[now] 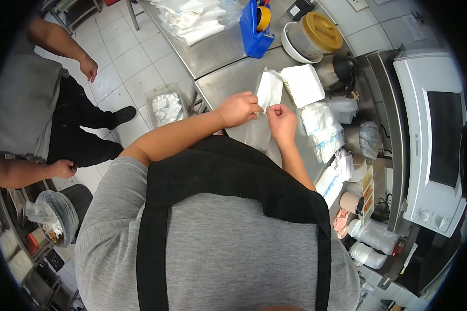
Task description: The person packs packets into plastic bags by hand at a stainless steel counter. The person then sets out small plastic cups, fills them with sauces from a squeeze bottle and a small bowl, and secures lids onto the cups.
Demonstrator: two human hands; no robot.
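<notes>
Tabletop (pixel 221 89): bundle (pixel 270 89) ahead, pinched; left grip (pixel 260 110), right grip (pixel 270 110).

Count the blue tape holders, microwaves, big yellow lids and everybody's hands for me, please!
Blue tape holder: 1
Microwave: 1
Big yellow lid: 1
Hands: 4 (left hand, right hand, the other person's upper hand and lower hand)
Total: 7

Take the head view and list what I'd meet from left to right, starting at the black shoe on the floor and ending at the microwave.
Black shoe → plastic tub → left hand → right hand → plastic-wrapped packs → microwave.
</notes>
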